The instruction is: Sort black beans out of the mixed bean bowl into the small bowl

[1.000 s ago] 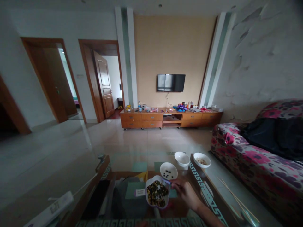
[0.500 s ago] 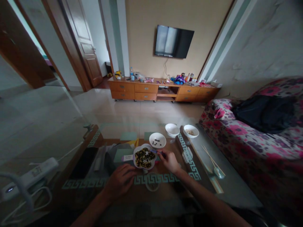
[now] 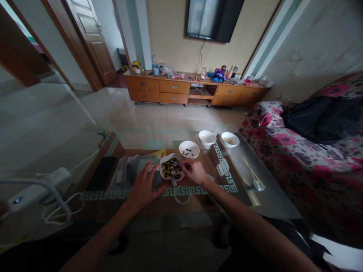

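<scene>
Two hands appear in the head view. The left hand (image 3: pixel 144 187) lies flat and released on the glass table (image 3: pixel 198 211), just beside the scalloped white bowl of dark and yellow beans (image 3: pixel 171 168). The right hand (image 3: pixel 194 172) pinches a thin tool (image 3: pixel 179 164) over the bowl.

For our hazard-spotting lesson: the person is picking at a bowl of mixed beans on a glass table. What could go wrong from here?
1. The right hand works a thin tool over the bowl of mixed beans; beans could flick onto the glass table and roll off.
2. The left hand lies flat beside that bowl, not gripping it, so a push might slide it into the bowl of black beans.
</scene>
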The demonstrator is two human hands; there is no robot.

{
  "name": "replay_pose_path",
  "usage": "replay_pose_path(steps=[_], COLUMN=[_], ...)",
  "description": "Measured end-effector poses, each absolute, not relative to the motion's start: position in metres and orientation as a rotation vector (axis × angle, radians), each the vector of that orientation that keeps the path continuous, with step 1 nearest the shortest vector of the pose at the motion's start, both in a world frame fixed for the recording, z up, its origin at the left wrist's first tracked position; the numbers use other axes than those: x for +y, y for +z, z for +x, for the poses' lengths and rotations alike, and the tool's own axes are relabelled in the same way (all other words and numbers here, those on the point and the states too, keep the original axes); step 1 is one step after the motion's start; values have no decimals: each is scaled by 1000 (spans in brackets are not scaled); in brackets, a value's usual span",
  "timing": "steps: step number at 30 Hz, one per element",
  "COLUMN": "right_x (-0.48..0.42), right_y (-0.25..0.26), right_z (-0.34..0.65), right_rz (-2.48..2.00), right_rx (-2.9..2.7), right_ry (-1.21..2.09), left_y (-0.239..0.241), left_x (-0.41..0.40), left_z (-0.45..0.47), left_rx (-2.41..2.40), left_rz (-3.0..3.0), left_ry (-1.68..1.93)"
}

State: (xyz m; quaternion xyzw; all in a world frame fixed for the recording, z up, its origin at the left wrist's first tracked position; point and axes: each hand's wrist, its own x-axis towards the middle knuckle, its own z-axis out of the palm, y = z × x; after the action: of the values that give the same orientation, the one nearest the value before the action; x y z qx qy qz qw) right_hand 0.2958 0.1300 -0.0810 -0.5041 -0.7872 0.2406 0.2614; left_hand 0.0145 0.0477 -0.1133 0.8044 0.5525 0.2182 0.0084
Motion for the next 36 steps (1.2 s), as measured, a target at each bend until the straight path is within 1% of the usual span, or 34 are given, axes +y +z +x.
replay_pose_path(steps=[11,25,36], right_x=[130,130,129], right_y=[-84,-83,-79], right_z=[296,294,292], right_rz=[-1348,-1329,-1347], right_rx=[-2232,-2414,-2451], right_ry=[586,406,345], left_y=[-111,-112,-113], left_x=[47,45,46], left_z=[18,20,21], left_rx=[1733,1733,1727], left_rz=[2464,2478,2472], left_ry=[700,715,725])
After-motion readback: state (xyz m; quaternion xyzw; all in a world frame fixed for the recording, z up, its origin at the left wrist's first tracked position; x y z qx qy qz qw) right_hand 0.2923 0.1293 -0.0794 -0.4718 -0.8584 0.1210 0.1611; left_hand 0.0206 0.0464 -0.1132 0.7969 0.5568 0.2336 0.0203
